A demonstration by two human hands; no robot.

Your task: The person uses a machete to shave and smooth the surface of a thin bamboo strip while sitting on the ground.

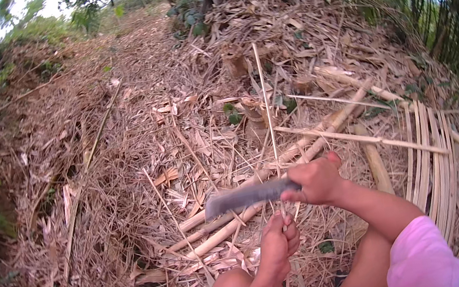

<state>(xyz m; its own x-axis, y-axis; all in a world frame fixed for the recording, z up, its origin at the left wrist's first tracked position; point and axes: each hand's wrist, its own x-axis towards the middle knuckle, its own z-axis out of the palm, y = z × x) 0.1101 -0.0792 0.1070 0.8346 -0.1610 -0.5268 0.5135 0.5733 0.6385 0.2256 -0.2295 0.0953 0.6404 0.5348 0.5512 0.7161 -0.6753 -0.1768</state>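
Observation:
My left hand [276, 239] is closed around a thin, pale bamboo strip [265, 101], which runs upright away from me and past my knees. In my right hand [317, 180] I grip the handle of a machete [244, 197], its broad dark blade pointing left. The blade lies across the strip just beyond my left fist and looks slightly smeared by motion. Whether its edge touches the strip, I cannot tell.
Several split bamboo strips [434, 165] lie in a bundle at the right. Bamboo poles [226, 235] rest crosswise on the ground beyond my hands. Cut stumps [253, 117] stand farther off. Dry leaves and husks [104, 223] cover the ground.

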